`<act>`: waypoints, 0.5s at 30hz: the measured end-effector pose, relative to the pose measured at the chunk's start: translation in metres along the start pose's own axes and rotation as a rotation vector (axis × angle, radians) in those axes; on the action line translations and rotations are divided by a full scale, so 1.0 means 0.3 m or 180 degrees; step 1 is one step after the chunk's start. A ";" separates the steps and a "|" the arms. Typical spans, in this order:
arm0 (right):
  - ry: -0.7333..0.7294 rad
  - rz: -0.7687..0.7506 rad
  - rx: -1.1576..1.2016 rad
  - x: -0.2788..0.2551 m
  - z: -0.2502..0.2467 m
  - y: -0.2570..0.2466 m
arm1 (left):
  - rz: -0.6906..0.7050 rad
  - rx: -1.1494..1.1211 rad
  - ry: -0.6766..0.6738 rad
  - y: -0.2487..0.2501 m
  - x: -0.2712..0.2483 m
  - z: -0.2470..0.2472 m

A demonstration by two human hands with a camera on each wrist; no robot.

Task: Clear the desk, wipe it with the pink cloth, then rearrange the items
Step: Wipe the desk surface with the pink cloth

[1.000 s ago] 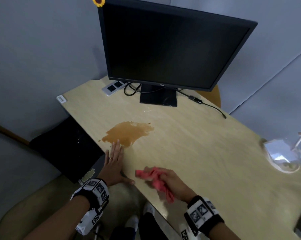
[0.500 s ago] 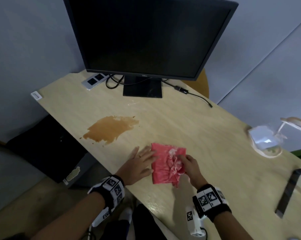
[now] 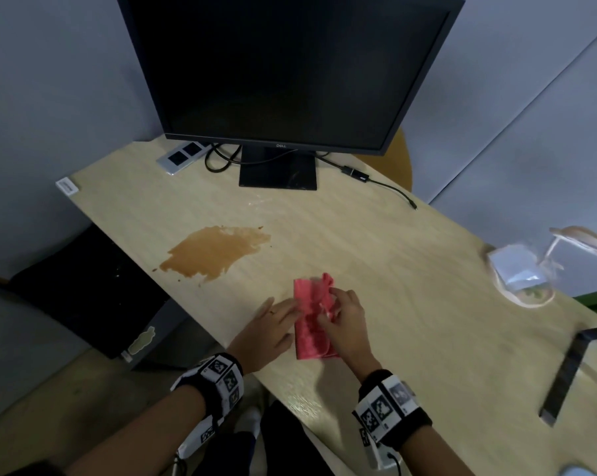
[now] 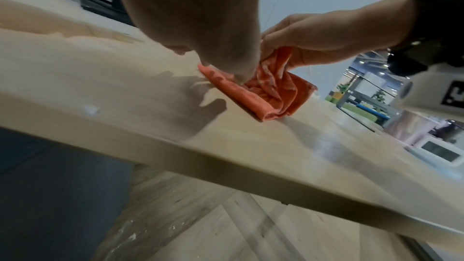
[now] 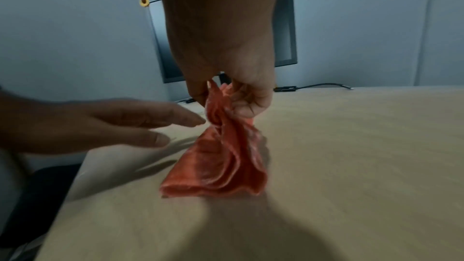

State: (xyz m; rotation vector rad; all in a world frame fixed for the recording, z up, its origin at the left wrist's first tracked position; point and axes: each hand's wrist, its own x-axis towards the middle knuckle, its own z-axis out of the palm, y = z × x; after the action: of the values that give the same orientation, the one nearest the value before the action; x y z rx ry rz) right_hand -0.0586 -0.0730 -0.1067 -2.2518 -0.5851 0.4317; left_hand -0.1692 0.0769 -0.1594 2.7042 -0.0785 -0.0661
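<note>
Pink cloth (image 5: 220, 158) pinched by right hand (image 5: 241, 94) (wrist view), brown spill (image 3: 214, 253) head-view only

Bare desk (image 3: 376, 269) lies between the brown spill (image 3: 214, 254) at left and the lamp base (image 3: 520, 286) at right; the monitor stand (image 3: 278, 168) blocks the far edge.
</note>
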 end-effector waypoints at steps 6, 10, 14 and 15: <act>-0.0834 -0.0197 -0.0084 -0.029 0.096 -0.007 | -0.0439 0.0043 0.0126 -0.041 -0.018 -0.028; -0.0440 -0.0275 0.0118 -0.016 0.039 0.004 | -0.0077 0.0345 0.0162 -0.025 0.001 -0.031; 0.0271 -0.0680 -0.0064 -0.020 0.036 0.051 | 0.0380 0.0097 -0.0245 -0.004 0.031 -0.003; 0.0190 -0.0670 -0.0078 -0.021 0.043 0.060 | 0.0417 0.0051 -0.0362 -0.001 0.035 0.003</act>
State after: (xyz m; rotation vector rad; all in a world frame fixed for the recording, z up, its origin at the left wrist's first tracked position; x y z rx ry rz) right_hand -0.0650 -0.0797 -0.1277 -2.1894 -0.7901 0.2521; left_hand -0.1587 0.0762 -0.1609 2.7023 -0.2912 -0.1803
